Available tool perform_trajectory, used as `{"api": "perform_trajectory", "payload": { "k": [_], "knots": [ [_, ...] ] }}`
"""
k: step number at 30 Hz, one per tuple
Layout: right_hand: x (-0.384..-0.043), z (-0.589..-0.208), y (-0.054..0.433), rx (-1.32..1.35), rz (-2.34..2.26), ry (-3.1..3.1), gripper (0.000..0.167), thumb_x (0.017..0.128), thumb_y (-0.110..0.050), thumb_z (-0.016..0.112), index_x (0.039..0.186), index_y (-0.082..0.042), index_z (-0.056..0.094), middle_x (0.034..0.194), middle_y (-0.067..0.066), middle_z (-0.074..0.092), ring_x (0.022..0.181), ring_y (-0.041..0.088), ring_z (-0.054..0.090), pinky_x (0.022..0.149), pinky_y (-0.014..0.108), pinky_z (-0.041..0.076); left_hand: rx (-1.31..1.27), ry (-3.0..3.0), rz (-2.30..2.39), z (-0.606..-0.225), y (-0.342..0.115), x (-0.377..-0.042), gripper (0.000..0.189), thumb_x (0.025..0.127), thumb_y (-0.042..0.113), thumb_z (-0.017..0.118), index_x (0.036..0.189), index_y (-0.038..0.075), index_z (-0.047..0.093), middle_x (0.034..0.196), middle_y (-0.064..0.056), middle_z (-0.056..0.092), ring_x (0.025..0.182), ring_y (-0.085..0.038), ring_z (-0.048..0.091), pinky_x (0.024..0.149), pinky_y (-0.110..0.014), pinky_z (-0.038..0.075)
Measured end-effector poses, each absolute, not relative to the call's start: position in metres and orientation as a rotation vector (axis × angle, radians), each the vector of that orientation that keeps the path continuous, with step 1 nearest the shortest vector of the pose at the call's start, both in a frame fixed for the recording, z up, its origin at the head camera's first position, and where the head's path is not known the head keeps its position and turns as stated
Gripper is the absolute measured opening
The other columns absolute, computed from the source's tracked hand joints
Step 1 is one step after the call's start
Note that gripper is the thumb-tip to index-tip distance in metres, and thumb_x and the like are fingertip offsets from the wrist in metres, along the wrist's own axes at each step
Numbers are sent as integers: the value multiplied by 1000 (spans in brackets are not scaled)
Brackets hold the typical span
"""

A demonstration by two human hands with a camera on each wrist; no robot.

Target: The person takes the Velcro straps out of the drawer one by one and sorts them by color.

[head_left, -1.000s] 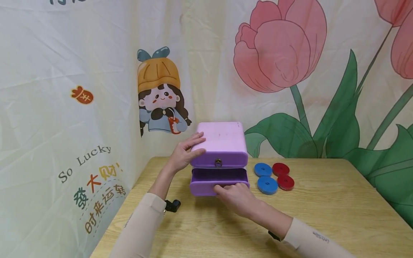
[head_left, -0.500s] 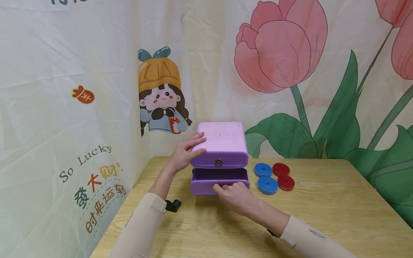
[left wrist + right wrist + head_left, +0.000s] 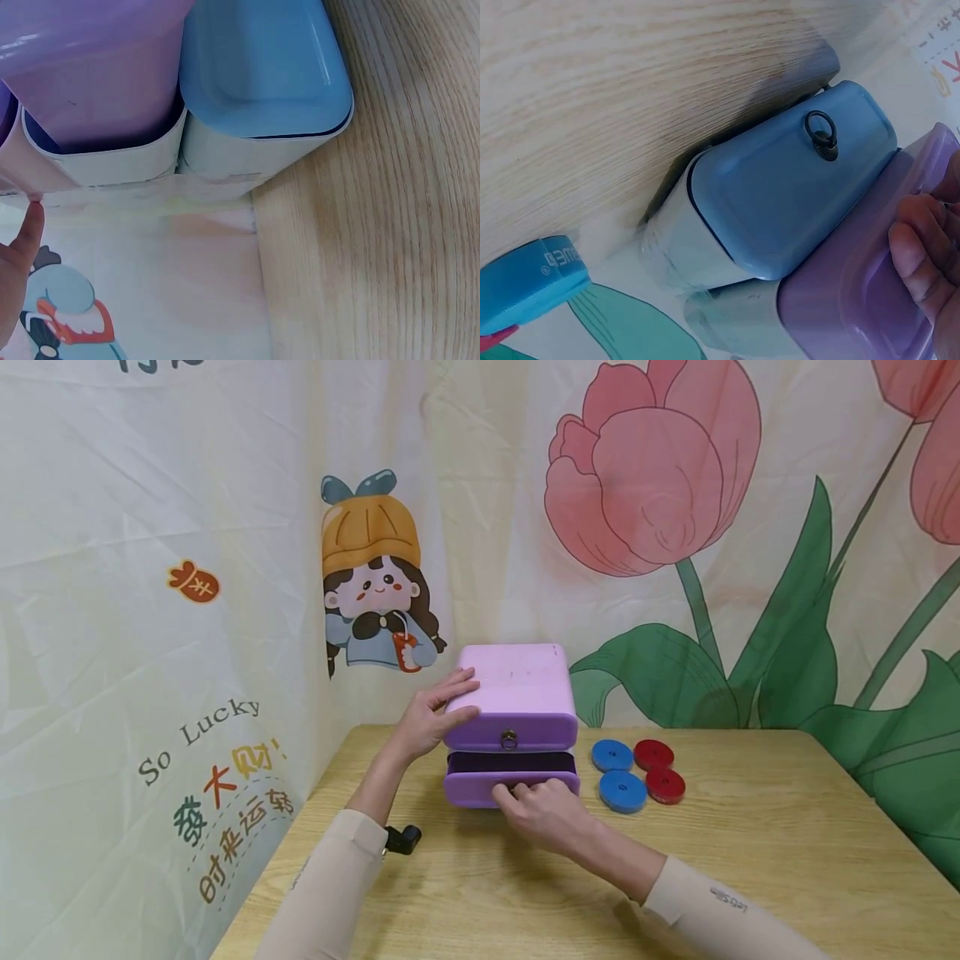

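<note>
A small drawer cabinet [image 3: 512, 677] with a pale pink top stands at the back of the table. Its upper purple drawer [image 3: 480, 732] is closed and has a ring pull. Below it, another purple drawer [image 3: 468, 789] stands partly out, dark inside. My right hand [image 3: 543, 810] grips the front of that drawer with curled fingers; any pull there is hidden. My left hand [image 3: 431, 714] rests on the cabinet's left top edge, fingers spread over it. In the right wrist view a closed blue drawer [image 3: 780, 187] with a black ring pull lies beside the purple one.
Two blue rolls [image 3: 622, 790] and two red rolls [image 3: 664, 784] lie flat on the wooden table [image 3: 757, 835], right of the cabinet. A printed curtain [image 3: 495, 543] hangs close behind and to the left. A black device [image 3: 403, 839] sits at the left wrist.
My right hand has moved the partly open purple drawer inward, so its gap is narrower. My left hand has stayed on the cabinet, and the rolls lie unchanged.
</note>
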State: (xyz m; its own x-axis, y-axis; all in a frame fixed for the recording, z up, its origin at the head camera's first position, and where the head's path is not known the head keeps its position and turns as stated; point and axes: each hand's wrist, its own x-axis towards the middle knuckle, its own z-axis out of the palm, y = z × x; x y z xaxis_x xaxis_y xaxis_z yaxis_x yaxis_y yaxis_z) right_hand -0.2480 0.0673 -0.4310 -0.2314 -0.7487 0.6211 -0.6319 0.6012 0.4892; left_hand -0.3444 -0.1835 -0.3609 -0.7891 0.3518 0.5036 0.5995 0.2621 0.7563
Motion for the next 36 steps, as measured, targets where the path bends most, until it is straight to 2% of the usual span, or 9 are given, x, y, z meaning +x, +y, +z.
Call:
{"api": "perform_trajectory", "payload": {
  "k": [3,6,9,13,18,25,36],
  "knots": [
    [-249,-429,71,1107,-86,-2025,10,100,-8,53,93,-15,54,61,-4,54,48,11,52,38,25,35,-880,-2310,-1521,-361,-184,-345,51,92,20,81,140,13,67,162,0,48,159,-20,29,131,-48,21],
    [-252,-426,76,1105,86,-2095,16,93,-9,71,94,-16,56,64,-5,58,51,10,54,41,23,38,-875,-2320,-1502,-361,-185,-345,51,93,26,81,140,15,67,162,2,48,158,-18,30,130,-48,22],
    [-256,-423,80,1146,330,-2118,17,90,-7,78,95,-17,64,70,-7,66,57,7,59,49,22,47,-878,-2318,-1499,-361,-185,-345,51,93,28,80,140,15,67,162,3,48,158,-17,30,130,-48,22],
    [-260,-421,87,1222,570,-2130,17,88,-4,81,101,-13,76,87,-4,77,72,8,70,65,24,59,-876,-2319,-1502,-361,-185,-345,51,93,28,81,140,16,67,162,4,48,158,-16,30,131,-46,22],
    [-267,-421,94,1238,658,-2187,24,88,-6,81,112,-10,79,103,3,81,89,14,76,76,30,63,-872,-2321,-1510,-362,-185,-345,51,93,23,80,141,13,67,162,1,47,159,-20,28,131,-47,21],
    [-272,-420,98,1236,774,-2243,29,90,-2,79,119,-4,76,105,8,80,89,17,75,76,30,63,-871,-2317,-1535,-362,-185,-346,52,93,15,80,142,6,64,164,-6,44,160,-25,26,131,-49,19],
    [-274,-421,98,1246,786,-2245,31,91,-2,78,122,-4,76,108,8,79,92,17,75,77,29,63,-867,-2299,-1520,-361,-183,-345,45,94,20,79,137,11,69,160,0,51,157,-17,33,129,-44,25]
  ]
}}
